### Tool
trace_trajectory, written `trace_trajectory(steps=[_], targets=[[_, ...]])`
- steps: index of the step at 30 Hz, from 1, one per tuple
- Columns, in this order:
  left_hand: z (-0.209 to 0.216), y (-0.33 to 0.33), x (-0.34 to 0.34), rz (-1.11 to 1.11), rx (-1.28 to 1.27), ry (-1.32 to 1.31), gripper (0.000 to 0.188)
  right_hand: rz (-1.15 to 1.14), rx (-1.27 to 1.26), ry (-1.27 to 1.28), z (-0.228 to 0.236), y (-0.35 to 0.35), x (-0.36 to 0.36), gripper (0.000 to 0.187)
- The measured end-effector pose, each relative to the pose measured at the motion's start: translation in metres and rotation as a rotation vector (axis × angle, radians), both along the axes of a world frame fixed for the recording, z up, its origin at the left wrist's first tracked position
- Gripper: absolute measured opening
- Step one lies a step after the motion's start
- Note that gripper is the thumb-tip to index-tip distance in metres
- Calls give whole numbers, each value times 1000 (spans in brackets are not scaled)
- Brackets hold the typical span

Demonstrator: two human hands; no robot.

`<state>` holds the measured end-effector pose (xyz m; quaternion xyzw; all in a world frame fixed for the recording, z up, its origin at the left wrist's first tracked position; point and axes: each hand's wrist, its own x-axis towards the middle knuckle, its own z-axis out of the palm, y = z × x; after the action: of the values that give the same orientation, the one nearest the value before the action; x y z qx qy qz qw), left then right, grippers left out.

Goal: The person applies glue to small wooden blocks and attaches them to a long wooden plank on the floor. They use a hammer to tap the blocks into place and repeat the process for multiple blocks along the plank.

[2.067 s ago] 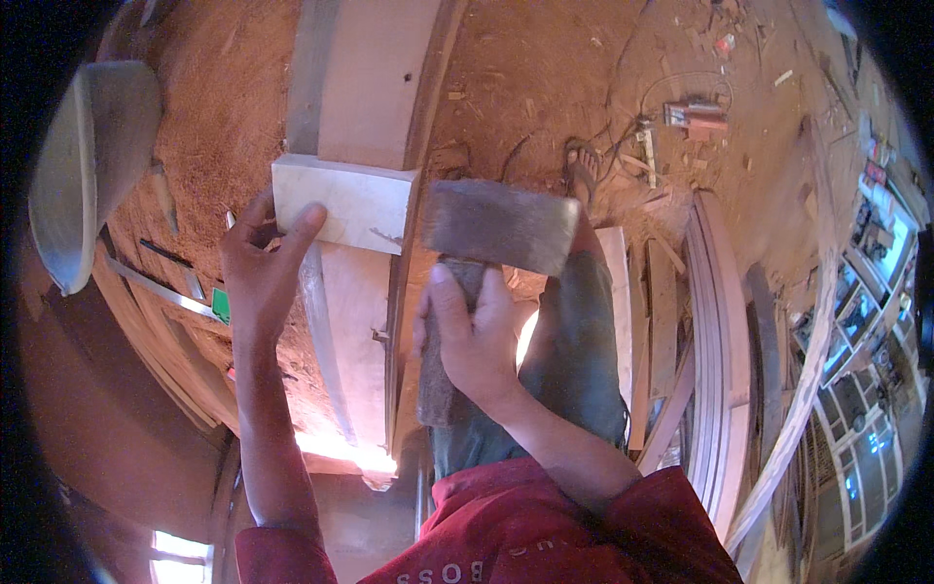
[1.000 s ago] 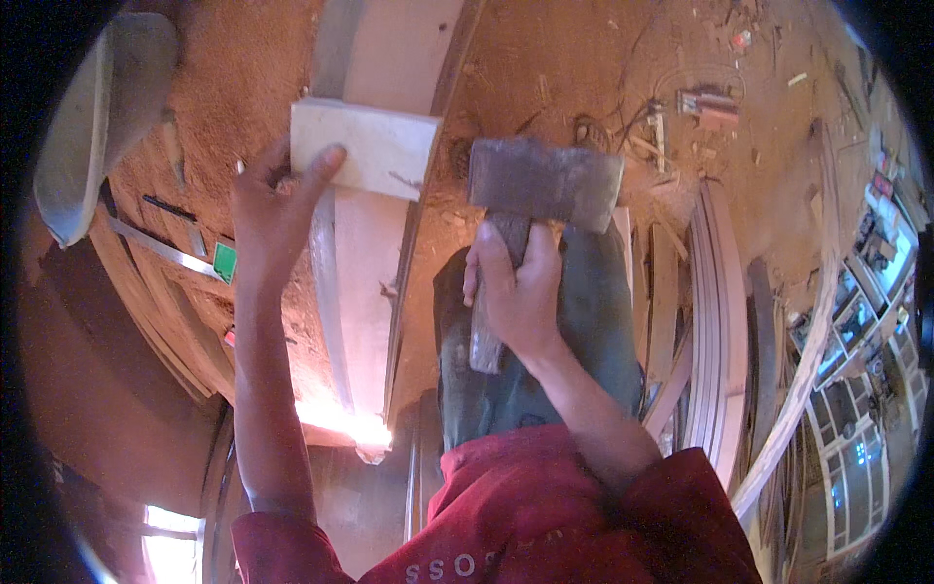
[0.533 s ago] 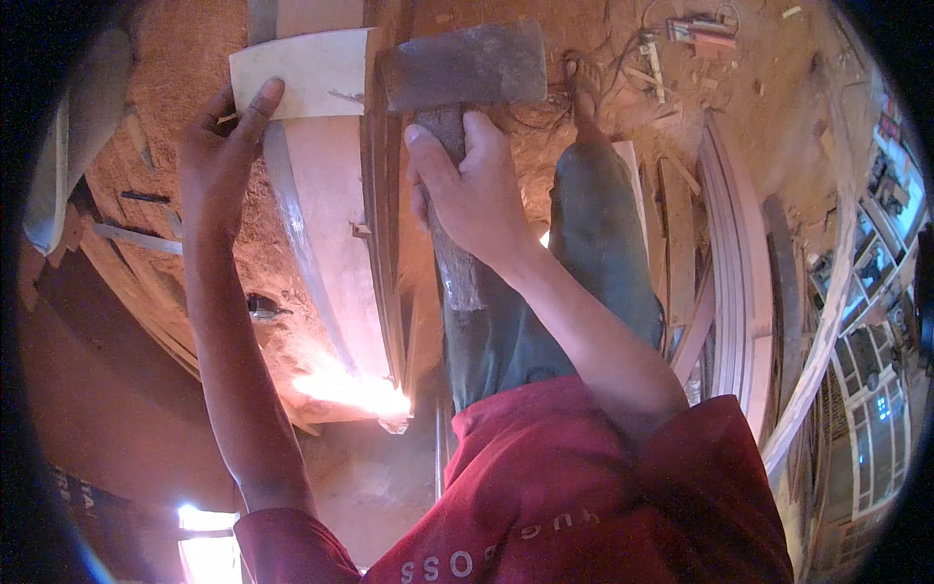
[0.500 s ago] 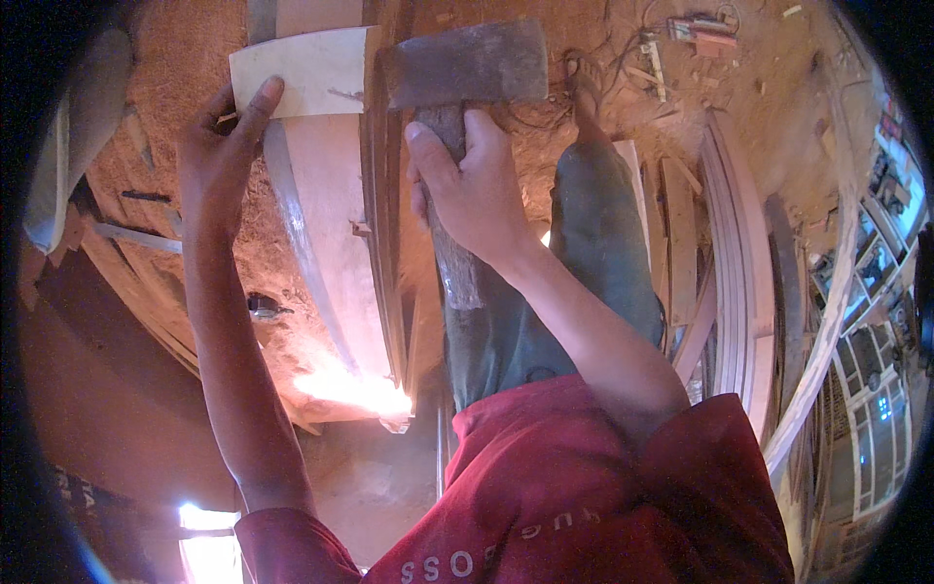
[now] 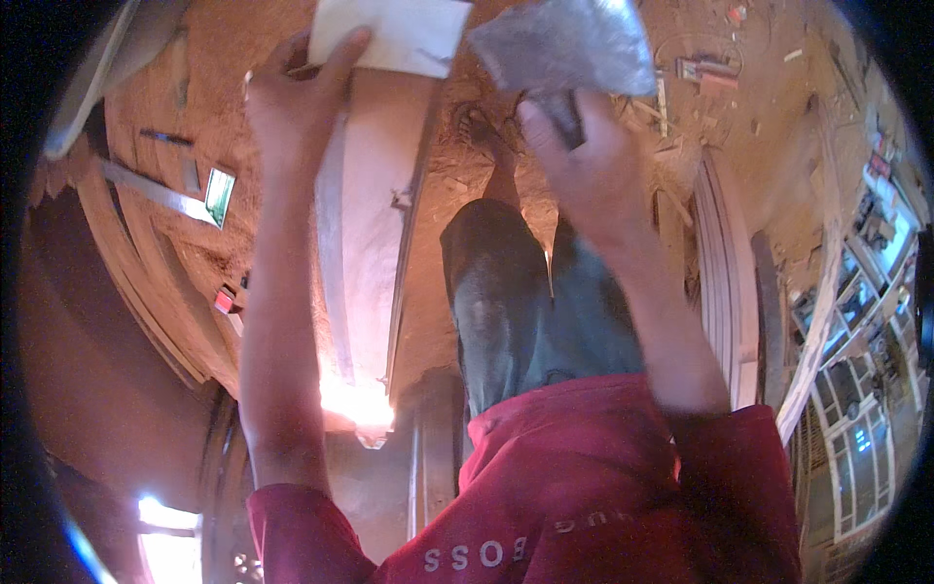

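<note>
My left hand [image 5: 302, 102] is closed on the left edge of a short pale board [image 5: 399, 37], its thumb lying on the top face. A pencil-like dark mark shows near the board's right end. Beneath the board runs a long wooden plank [image 5: 375, 185]; I cannot tell if the two touch. My right hand [image 5: 593, 161] grips a hatchet [image 5: 574, 49] by its wooden handle, close under the wide grey head. The hatchet head is a little to the right of the board, apart from it. Most of the handle is hidden behind my hand and forearm.
Stacked planks [image 5: 725, 282] lie on the right, beside a long curved pole [image 5: 827, 253]. Scraps and tools [image 5: 705, 73] are scattered on the brown floor at the upper right. A metal-bladed tool [image 5: 156, 187] and a small red object [image 5: 226, 298] lie on the left. Bright light strikes the plank's near end.
Both hands have shifted right and up in the picture, with the board and hatchet. The hatchet has turned so its broad face shows. The view itself has moved, and both my legs now show.
</note>
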<state>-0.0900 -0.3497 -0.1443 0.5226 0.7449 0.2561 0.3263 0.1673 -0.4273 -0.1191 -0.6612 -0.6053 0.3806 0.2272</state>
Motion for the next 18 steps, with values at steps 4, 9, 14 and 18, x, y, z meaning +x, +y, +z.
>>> trace_trajectory(steps=[4, 9, 14, 18], targets=[[-24, -19, 7, 92, 354, 39, 55, 207, 291, -126, 25, 42, 0, 37], [14, -52, 1, -215, 97, -233, 126, 479, 315, -296, 52, 81, -33, 19], [-13, -65, 10, -129, 126, 320, 131, 621, 280, -522, 52, 92, -45, 33], [-14, -65, 10, -118, 121, 235, 126, 717, 367, -544, 37, 93, -43, 34]])
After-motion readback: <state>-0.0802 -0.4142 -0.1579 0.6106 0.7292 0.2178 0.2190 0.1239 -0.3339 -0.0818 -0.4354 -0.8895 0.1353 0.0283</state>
